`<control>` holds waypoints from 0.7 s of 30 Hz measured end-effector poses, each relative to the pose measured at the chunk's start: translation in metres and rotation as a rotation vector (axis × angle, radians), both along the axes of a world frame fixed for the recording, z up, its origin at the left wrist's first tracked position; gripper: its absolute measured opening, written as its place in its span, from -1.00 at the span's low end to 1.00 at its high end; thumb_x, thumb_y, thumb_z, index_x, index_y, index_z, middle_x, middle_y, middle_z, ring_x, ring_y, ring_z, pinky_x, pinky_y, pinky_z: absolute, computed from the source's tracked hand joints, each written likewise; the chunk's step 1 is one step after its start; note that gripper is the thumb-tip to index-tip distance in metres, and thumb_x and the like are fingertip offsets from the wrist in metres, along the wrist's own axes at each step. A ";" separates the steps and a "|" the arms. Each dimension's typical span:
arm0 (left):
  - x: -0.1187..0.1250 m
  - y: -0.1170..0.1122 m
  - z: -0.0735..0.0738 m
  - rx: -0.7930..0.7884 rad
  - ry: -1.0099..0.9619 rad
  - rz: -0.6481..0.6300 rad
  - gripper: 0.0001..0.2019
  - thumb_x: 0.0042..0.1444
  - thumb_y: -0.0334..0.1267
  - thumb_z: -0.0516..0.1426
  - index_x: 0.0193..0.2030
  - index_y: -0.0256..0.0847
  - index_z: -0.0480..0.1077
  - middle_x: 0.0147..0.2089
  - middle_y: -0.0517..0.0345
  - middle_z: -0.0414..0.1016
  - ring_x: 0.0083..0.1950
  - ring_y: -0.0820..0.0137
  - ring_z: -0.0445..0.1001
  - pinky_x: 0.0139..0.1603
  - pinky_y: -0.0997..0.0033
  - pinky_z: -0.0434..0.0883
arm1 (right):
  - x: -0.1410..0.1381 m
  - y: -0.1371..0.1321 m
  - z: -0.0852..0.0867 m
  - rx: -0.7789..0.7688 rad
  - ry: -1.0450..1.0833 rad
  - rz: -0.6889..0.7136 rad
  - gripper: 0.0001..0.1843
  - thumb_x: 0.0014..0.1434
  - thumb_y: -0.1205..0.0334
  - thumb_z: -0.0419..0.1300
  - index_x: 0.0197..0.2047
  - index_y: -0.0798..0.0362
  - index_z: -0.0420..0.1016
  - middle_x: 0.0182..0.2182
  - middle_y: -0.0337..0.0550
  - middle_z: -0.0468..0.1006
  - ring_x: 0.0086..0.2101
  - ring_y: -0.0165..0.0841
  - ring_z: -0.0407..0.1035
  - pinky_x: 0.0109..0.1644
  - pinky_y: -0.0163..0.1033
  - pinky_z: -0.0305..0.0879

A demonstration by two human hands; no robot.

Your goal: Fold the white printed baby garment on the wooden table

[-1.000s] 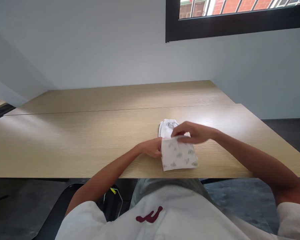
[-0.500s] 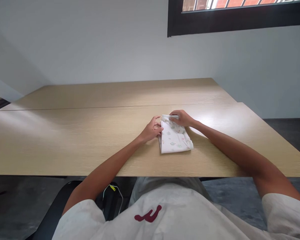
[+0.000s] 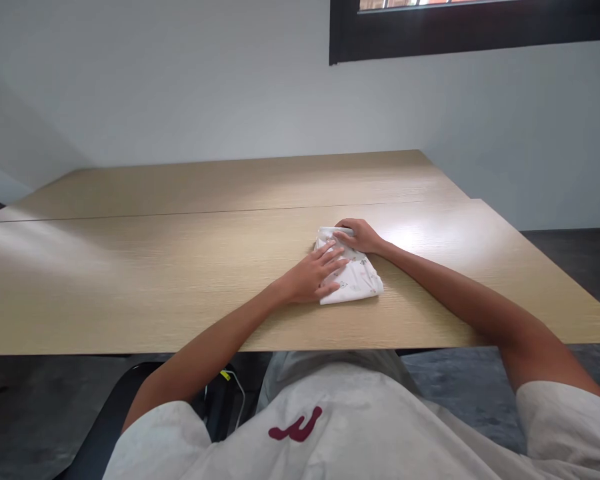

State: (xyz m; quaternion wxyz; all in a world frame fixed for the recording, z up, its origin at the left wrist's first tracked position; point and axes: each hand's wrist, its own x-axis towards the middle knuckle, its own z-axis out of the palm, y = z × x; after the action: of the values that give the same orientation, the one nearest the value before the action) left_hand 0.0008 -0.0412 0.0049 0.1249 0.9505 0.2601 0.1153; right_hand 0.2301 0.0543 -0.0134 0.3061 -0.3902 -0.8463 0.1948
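Note:
A folded white cloth (image 3: 363, 279) with small printed figures lies on the wooden table, a little right of the middle. My left hand (image 3: 317, 272) rests flat across its left part, fingers spread over the fabric. At the far right edge of the cloth, my right hand (image 3: 359, 235) grips it, with the thumb on top and the other fingers behind the edge, partly hidden. The cloth's left edge is mostly covered by my left hand.
The light wooden table (image 3: 155, 280) stretches out on both sides, with a seam running across it. Behind it rises a grey-white wall (image 3: 205, 80) with a dark-framed window (image 3: 430, 33). A black chair (image 3: 110, 413) stands below the table's front edge at left.
My left hand has moved from the cloth's left edge onto its top and spread flat. My right hand keeps its hold at the far edge. The view has tilted slightly.

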 end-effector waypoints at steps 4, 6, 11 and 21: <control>-0.002 0.001 -0.003 -0.067 0.128 0.044 -0.29 0.35 0.14 -0.09 0.51 -0.17 -0.11 0.56 -0.07 -0.30 0.56 0.05 -0.41 0.49 -0.14 -0.25 | 0.000 -0.005 0.005 0.159 0.138 -0.106 -0.57 0.39 -0.05 -0.07 -0.12 0.09 0.46 -0.16 0.04 0.48 -0.16 -0.21 0.38 -0.09 -0.11 0.34; -0.004 0.004 -0.004 -0.077 0.123 0.049 -0.20 0.30 0.24 -0.06 0.52 -0.15 -0.17 0.56 -0.05 -0.34 0.56 0.08 -0.41 0.50 -0.12 -0.32 | -0.002 -0.019 0.011 0.275 0.151 -0.136 -0.64 0.36 -0.03 0.01 -0.09 0.07 0.45 -0.12 0.08 0.43 -0.08 -0.14 0.35 -0.01 0.00 0.35; -0.005 0.005 -0.002 -0.101 0.087 0.029 -0.09 0.22 0.31 0.00 0.52 -0.15 -0.21 0.55 -0.09 -0.32 0.56 0.03 -0.41 0.47 -0.18 -0.36 | -0.001 -0.085 0.028 0.159 -0.011 0.190 -0.63 0.36 0.07 0.05 0.15 0.04 0.37 0.07 0.11 0.41 0.07 -0.13 0.34 0.07 0.08 0.40; -0.015 0.012 0.002 -0.140 0.093 -0.050 0.10 0.03 0.35 0.18 0.53 -0.17 -0.22 0.55 -0.12 -0.32 0.55 -0.05 -0.38 0.48 -0.15 -0.33 | 0.046 -0.090 0.023 0.085 -0.370 0.497 0.08 0.09 -0.21 0.32 0.48 0.07 -0.05 0.43 0.13 -0.06 0.39 0.00 -0.10 0.43 0.18 -0.08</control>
State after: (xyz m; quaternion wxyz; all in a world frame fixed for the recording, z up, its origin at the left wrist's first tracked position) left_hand -0.0145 -0.0296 0.0071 0.1816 0.9500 0.2490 0.0494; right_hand 0.2758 -0.0360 0.0092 0.1059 -0.1870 -0.9644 0.1538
